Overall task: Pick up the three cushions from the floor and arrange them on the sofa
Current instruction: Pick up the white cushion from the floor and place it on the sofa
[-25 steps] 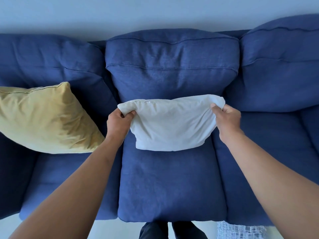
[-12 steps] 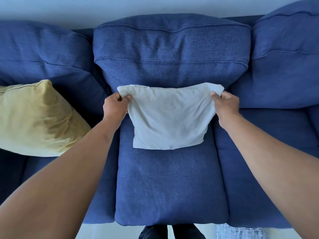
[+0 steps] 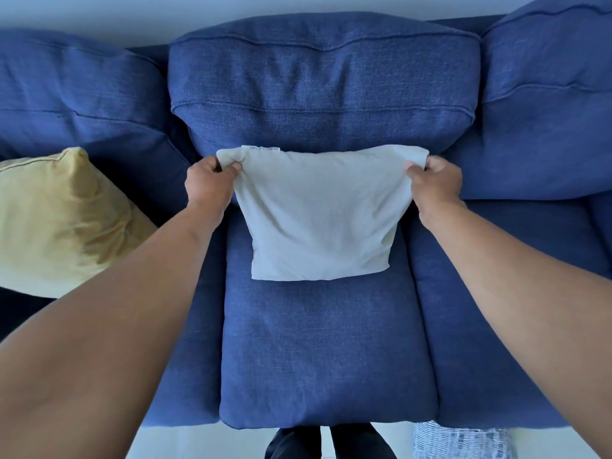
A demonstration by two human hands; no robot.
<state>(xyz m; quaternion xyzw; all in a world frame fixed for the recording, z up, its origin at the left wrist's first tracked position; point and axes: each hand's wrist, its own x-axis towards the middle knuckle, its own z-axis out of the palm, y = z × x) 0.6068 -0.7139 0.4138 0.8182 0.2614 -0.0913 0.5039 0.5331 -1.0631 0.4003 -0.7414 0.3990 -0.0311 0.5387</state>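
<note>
**Seat the white cushion square on the middle seat**

Your left hand (image 3: 208, 185) and right hand (image 3: 436, 183) each pinch a top corner of the white cushion (image 3: 319, 223), standing on the sofa (image 3: 326, 352). Lean it back evenly, then release. Only 2 cushions show clearly; the patterned thing (image 3: 463, 440) near right is cut off.

We are in a home, in a living room — a wide blue sofa (image 3: 324, 352) with soft seat and back parts stands against a plain pale wall (image 3: 132, 14), and loose cushions lie on it — one yellow cushion (image 3: 63, 223), one white cushion (image 3: 318, 213).
</note>
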